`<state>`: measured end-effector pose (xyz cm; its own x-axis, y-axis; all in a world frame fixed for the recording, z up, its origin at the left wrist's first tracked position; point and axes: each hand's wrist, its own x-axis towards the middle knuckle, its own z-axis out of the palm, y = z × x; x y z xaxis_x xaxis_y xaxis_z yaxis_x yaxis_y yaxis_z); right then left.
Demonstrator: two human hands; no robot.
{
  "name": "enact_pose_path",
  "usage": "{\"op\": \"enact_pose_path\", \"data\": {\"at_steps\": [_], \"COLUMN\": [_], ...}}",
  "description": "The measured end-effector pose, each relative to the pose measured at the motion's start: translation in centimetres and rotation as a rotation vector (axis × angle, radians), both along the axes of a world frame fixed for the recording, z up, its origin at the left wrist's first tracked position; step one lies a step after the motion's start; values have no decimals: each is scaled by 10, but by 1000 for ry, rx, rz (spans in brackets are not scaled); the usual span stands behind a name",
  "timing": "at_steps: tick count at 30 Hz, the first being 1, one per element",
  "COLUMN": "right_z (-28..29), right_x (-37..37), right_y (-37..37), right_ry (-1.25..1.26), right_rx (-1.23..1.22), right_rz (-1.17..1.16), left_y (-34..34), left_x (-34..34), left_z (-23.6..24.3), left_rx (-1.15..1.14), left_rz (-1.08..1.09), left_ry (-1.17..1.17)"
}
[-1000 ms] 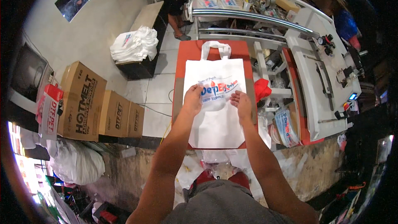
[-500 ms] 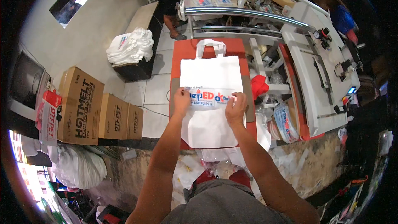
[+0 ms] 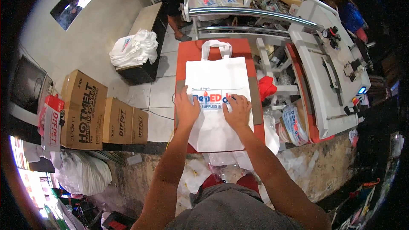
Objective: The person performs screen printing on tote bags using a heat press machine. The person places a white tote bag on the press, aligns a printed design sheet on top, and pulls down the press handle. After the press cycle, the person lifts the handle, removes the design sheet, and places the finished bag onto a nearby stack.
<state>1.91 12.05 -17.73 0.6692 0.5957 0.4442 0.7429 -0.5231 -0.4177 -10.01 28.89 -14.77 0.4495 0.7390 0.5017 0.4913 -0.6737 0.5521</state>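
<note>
On the orange press bed [image 3: 181, 70] ahead, your left hand [image 3: 186, 110] and right hand [image 3: 237, 110], fingers spread flat, pin the printed transfer [image 3: 211, 99] to the white tote bag [image 3: 218, 74], seemingly keeping it square.

pale tiled floor [image 3: 157, 93], cardboard boxes [image 3: 102, 115], white heat-press machine [image 3: 324, 76]

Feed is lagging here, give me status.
Both hands, left hand and right hand, flat on printed sheet. White tote bag lies on red platen. Nothing obstructing.
</note>
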Motion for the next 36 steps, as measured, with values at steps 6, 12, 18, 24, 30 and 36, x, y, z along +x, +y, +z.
{"op": "enact_pose_path", "data": {"at_steps": [6, 12, 18, 24, 30, 36], "right_z": [8, 1, 2, 1, 1, 1], "right_x": [-3, -2, -3, -8, -9, -12], "right_y": [1, 1, -14, -29, -28, -26], "right_ry": [30, 4, -40, 21, 57, 50], "right_rx": [-11, 25, -91, -107, -111, -108], "right_rz": [9, 3, 88, 152, 144, 128], "left_y": [-21, -21, -25, -27, -27, -26], "left_x": [-33, -36, -34, -37, -36, -38], "left_z": [-23, -37, -39, -35, -33, -32], "left_rx": [91, 103, 121, 74, 77, 53], "left_rz": [-341, -286, -262, -251, -248, -258], "left_ry": [102, 106, 93, 111, 84, 125]}}
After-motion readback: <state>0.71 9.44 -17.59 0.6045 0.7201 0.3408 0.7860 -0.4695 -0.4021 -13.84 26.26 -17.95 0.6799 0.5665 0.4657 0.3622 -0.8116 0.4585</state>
